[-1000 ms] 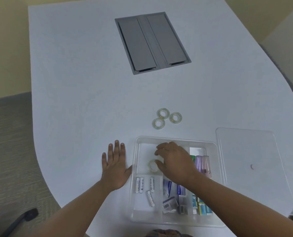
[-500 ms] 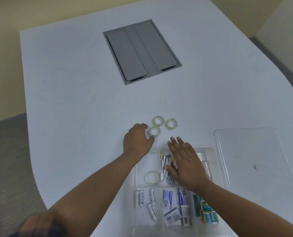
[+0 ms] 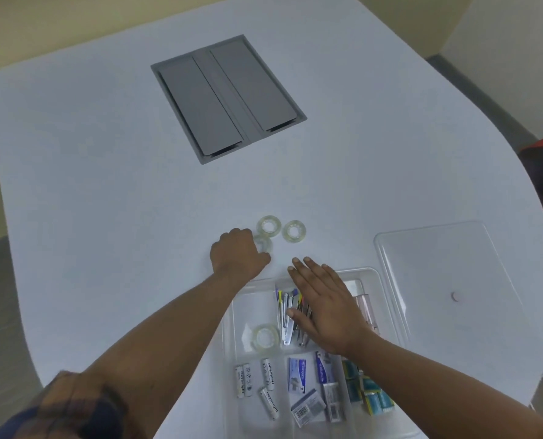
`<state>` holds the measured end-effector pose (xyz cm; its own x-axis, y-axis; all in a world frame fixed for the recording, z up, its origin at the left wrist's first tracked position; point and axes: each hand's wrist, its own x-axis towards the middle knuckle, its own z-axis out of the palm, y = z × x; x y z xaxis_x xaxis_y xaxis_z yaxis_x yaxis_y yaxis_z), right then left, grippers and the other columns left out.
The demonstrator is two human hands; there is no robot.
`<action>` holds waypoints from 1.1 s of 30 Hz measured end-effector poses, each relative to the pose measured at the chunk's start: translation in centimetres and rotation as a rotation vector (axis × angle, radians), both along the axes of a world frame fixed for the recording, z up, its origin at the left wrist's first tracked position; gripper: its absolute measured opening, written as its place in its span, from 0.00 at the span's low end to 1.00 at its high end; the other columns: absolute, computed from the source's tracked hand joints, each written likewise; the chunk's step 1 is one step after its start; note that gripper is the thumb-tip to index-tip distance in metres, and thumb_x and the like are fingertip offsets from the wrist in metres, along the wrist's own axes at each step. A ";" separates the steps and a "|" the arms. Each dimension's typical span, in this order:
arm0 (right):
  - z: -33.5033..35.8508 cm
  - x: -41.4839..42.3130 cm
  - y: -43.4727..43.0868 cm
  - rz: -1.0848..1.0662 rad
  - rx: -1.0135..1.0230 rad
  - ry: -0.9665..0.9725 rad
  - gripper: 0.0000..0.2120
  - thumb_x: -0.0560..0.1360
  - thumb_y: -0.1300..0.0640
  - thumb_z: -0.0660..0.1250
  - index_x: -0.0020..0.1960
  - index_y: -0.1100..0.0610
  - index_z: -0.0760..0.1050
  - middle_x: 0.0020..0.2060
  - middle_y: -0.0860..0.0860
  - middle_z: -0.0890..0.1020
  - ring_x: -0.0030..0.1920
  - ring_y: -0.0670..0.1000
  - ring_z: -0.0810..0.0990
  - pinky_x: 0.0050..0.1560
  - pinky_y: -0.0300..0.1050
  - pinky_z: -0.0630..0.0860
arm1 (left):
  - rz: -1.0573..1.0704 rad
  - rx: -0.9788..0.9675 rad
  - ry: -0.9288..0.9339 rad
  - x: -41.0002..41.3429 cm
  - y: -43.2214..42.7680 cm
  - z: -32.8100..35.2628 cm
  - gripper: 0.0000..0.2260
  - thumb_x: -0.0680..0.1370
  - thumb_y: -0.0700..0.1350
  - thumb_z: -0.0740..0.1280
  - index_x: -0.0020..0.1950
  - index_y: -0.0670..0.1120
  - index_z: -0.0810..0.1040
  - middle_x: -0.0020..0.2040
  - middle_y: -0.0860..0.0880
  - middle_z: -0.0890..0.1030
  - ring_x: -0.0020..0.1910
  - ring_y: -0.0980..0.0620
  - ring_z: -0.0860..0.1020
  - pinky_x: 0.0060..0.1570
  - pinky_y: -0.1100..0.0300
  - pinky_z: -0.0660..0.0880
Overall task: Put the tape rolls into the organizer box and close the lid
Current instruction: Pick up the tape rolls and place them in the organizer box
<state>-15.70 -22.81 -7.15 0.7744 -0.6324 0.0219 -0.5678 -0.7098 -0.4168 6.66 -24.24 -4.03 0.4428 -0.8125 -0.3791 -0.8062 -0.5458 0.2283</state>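
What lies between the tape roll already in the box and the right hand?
In the head view, a bundle of pens and metal clips separates the boxed tape roll from the right hand, which partly covers them.

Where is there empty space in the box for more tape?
Free: the organizer box compartment around the tape roll, above the batteries. Crowded: the middle slot of pens under the right hand, and the packets below.
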 end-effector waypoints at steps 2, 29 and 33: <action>-0.1 0.0 -0.1 0.000 0.002 -0.002 0.31 0.80 0.40 0.56 0.77 0.53 0.55 0.77 0.48 0.57 0.77 0.48 0.50 0.76 0.49 0.47 | 0.059 -0.105 0.164 0.5 1.0 1.1 0.16 0.66 0.56 0.71 0.48 0.50 0.78 0.46 0.51 0.79 0.47 0.48 0.78 0.43 0.54 0.76; 0.2 0.1 0.1 -0.011 -0.022 0.031 0.31 0.80 0.39 0.54 0.77 0.53 0.55 0.77 0.49 0.57 0.77 0.48 0.49 0.76 0.49 0.46 | -0.165 0.143 -0.065 -3.4 11.6 2.6 0.15 0.74 0.53 0.69 0.57 0.48 0.74 0.58 0.49 0.74 0.50 0.45 0.79 0.38 0.57 0.69; 0.2 0.0 0.1 -0.007 -0.016 0.020 0.31 0.80 0.40 0.54 0.77 0.53 0.56 0.77 0.50 0.57 0.77 0.48 0.50 0.76 0.49 0.47 | -0.053 -0.107 0.004 -2.5 11.4 3.2 0.15 0.75 0.55 0.66 0.60 0.51 0.76 0.54 0.53 0.78 0.50 0.48 0.80 0.42 0.56 0.74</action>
